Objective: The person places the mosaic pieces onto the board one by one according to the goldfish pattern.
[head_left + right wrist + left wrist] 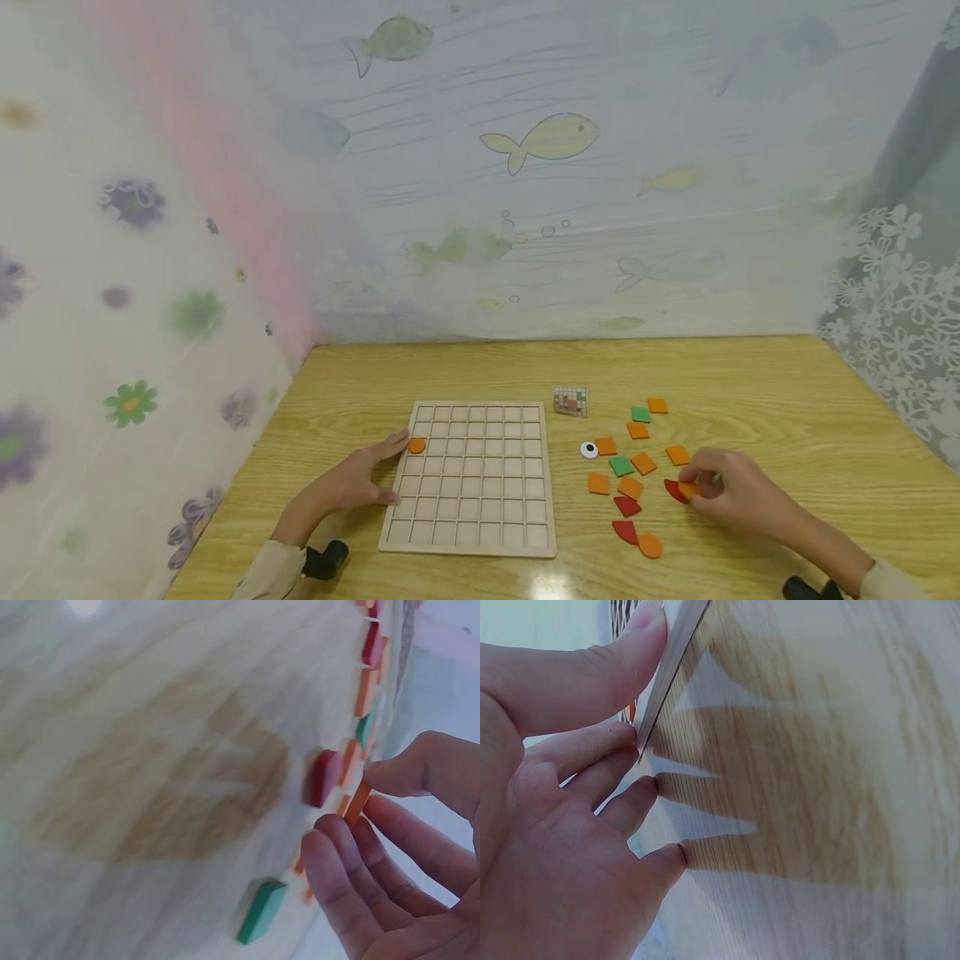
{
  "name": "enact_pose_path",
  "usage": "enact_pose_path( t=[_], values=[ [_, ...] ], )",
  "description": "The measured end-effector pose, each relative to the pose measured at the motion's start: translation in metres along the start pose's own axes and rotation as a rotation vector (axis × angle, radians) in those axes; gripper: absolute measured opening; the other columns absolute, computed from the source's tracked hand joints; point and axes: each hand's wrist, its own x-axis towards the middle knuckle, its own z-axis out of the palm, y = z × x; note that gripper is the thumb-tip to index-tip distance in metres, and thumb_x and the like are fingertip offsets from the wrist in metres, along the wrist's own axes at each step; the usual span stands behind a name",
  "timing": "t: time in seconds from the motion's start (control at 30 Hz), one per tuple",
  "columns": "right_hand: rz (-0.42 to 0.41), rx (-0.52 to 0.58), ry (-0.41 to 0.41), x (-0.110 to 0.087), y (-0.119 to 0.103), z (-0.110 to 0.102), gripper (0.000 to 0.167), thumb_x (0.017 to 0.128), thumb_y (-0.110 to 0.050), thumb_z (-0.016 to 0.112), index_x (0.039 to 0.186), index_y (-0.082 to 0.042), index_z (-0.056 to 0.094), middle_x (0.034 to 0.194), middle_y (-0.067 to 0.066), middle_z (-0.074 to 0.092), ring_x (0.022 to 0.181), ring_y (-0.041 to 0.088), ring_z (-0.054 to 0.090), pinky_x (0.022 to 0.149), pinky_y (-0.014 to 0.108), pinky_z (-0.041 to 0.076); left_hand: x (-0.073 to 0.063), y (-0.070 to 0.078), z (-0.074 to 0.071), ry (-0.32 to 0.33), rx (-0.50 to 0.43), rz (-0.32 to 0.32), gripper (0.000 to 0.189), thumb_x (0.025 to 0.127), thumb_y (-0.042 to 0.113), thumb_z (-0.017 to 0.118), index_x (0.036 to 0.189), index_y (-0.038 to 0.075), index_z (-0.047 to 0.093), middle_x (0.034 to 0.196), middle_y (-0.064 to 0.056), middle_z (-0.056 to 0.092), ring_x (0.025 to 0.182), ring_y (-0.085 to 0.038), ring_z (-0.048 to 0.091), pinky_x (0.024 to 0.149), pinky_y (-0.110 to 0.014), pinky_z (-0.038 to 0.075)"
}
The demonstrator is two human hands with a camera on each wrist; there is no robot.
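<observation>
My left hand (352, 479) rests at the left edge of a pale wooden grid board (550, 500), fingers and thumb touching it. In the left wrist view, the left hand (577, 810) has its thumb against the board's edge (671, 667). One orange disc (417, 446) sits in a cell of the leftmost column. To the right of the board, my right hand (738, 492) pinches an orange tile (358, 802) between thumb and fingers. A red quarter-circle piece (674, 490) lies beside its fingertips. Close to the right hand is a green tile (262, 911), mostly hidden in the head view.
Between board and right hand lie several orange square tiles (598, 483), green tiles (621, 466), red quarter-circles (625, 532), an orange disc (650, 546) and a white eye piece (589, 450). A small pattern card (571, 402) is by the board's top right corner.
</observation>
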Motion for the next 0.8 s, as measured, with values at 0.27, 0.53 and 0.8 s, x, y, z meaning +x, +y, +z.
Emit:
enact_pose_path(
  t=[0.27, 0.53, 0.8],
  values=[
    [-0.084, 0.075, 0.009, 0.021, -0.014, 0.013, 0.017, 0.072, 0.001, 0.072, 0.084, -0.011, 0.068, 0.078, -0.004, 0.060, 0.063, 0.004, 0.051, 0.050, 0.021, 0.048, -0.002, -0.002, -0.001, -0.004, -0.002, 0.002, 0.089, 0.079, 0.020, 0.077, 0.148, -0.001, 0.026, 0.153, -0.022, 0.019, 0.138, -0.043, 0.017, 0.106, -0.059, 0.021],
    [-0.143, 0.176, -0.028, 0.046, -0.038, 0.033, 0.017, 0.074, 0.001, 0.070, 0.087, -0.010, 0.068, 0.079, 0.003, 0.060, 0.063, 0.006, 0.052, 0.052, 0.023, 0.050, 0.000, -0.005, -0.001, -0.018, -0.020, 0.006, 0.088, 0.080, 0.021, 0.076, 0.149, 0.001, 0.025, 0.153, -0.022, 0.018, 0.139, -0.043, 0.016, 0.107, -0.060, 0.021],
    [-0.211, 0.218, -0.071, 0.072, -0.057, 0.054, 0.017, 0.077, 0.002, 0.068, 0.089, -0.010, 0.067, 0.080, 0.001, 0.059, 0.065, 0.006, 0.052, 0.054, 0.023, 0.051, 0.002, -0.001, -0.001, -0.030, 0.015, 0.010, 0.087, 0.079, 0.013, 0.076, 0.148, -0.001, 0.024, 0.154, -0.021, 0.018, 0.138, -0.042, 0.018, 0.107, -0.057, 0.023]
  ],
)
